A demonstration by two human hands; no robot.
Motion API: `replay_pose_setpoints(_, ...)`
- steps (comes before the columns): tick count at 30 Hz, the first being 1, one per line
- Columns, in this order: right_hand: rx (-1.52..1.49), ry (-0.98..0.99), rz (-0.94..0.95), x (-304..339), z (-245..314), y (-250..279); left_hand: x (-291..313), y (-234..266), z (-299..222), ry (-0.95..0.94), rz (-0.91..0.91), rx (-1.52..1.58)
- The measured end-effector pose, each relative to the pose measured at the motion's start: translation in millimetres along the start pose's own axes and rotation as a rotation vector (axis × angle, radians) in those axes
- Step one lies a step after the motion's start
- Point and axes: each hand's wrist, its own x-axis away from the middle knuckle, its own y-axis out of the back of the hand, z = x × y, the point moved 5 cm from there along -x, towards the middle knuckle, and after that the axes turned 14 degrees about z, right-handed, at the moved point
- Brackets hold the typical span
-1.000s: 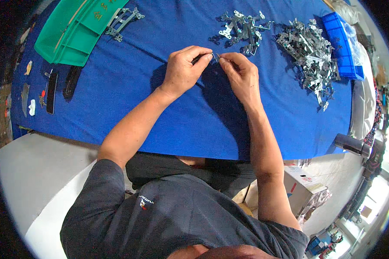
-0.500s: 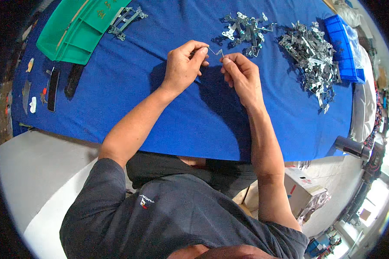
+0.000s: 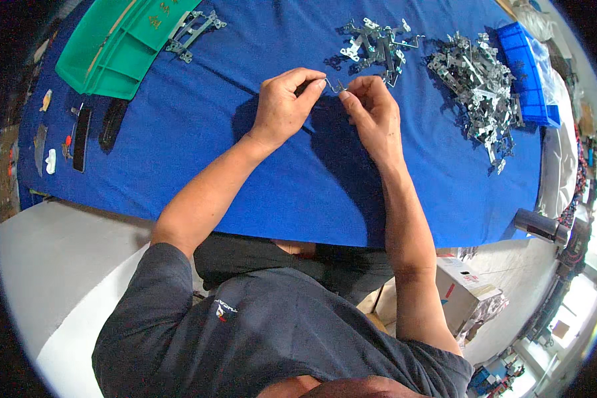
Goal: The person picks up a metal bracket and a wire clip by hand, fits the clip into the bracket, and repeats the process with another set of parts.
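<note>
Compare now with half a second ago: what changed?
The left hand edged right and nearer the body; the right hand adjusted its grip slightly. No release shows: a thin, silvery metal piece remains between them. The heaped silvery metal brackets and green plastic tray stayed put.

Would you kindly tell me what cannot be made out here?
Head view:
Thin silvery metalwork between the left hand and right hand: too small to tell if one piece or two; hands partly cover it.
Green plastic tray: far end cut off by the top edge.
Large heap of silvery metal brackets: upper pieces hide lower ones.
</note>
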Motion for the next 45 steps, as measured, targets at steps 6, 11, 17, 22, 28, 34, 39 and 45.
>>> replay_pose_setpoints(6,0.115,-0.036,0.089,0,-2,1,0,1,-18,-0.164,-0.025,-0.171)
replay_pose_setpoints(11,0.095,0.113,-0.031,-1,0,3,1,-3,-20,-0.187,0.046,-0.209)
replay_pose_setpoints(17,-0.338,-0.067,0.034,1,-1,3,-1,0,3,0.132,0.017,0.161)
replay_pose_setpoints(22,-0.199,-0.061,0.161,2,4,-7,-1,1,3,0.126,0.025,0.174)
replay_pose_setpoints(28,-0.145,-0.078,0.161,2,4,-6,-1,0,4,0.111,0.038,0.129)
replay_pose_setpoints(34,0.138,0.012,0.057,2,8,0,0,1,1,-0.003,0.017,0.022)
replay_pose_setpoints(39,0.118,-0.073,0.055,1,3,-2,1,1,-2,-0.002,0.013,-0.016)
replay_pose_setpoints(45,-0.06,-0.024,0.003,0,2,-1,0,0,-7,-0.04,0.016,-0.066)
